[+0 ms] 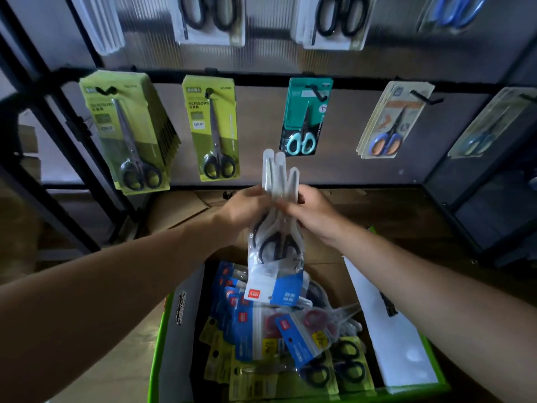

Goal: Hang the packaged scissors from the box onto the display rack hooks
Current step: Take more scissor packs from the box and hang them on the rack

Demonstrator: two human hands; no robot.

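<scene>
Several packaged scissors are being gripped as one bunch, the left hand and right hand being curled around its middle; the box is being kept directly beneath the grip, the rack hooks above and beyond it.

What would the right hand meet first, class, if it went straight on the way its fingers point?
The right hand holds the packaged scissors; beyond them, probably the left hand, though depth is unclear.

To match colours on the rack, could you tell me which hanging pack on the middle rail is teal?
The teal pack, third from the left; beside it hang a yellow-green pack and a cream pack with blue-orange scissors.
</scene>
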